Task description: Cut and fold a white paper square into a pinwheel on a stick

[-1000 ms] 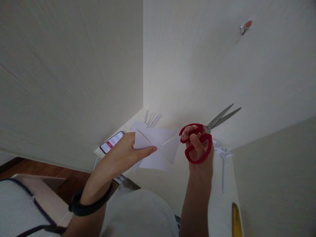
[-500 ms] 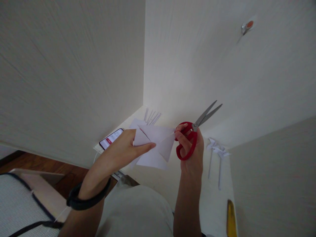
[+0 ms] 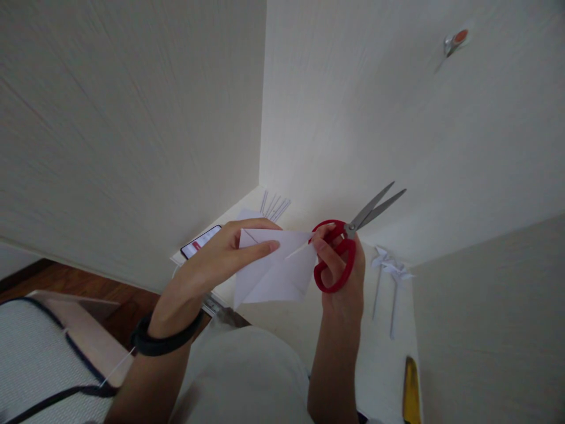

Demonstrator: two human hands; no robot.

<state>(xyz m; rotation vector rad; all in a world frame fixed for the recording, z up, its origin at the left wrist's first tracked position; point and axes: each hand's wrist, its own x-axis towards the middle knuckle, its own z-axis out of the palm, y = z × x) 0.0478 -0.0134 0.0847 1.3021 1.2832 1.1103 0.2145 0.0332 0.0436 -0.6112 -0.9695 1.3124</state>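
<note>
A white sheet of paper (image 3: 278,277) with a slit running in from its right edge is held up above the table. My left hand (image 3: 233,247) grips its left side, thumb on top and fingers behind. My right hand (image 3: 338,259) has the red-handled scissors (image 3: 333,282) hooked on it, their parted blades pointing up and away from the paper. The fingertips of that hand also touch the paper's right corner beside the slit. More white paper (image 3: 249,214) lies behind, partly hidden by my left hand.
Several thin paper sticks (image 3: 276,206) lie near the wall corner. A phone (image 3: 200,241) rests at the table's left edge. Two paper pinwheels (image 3: 391,265) on sticks lie to the right, with a yellow object (image 3: 411,391) nearer me. Walls (image 3: 335,118) rise behind and beside the table.
My left hand has slid right along the paper, its fingers now reaching behind the top edge. The slit flaps that stood apart at left now lie flatter. My right hand keeps the scissors.
</note>
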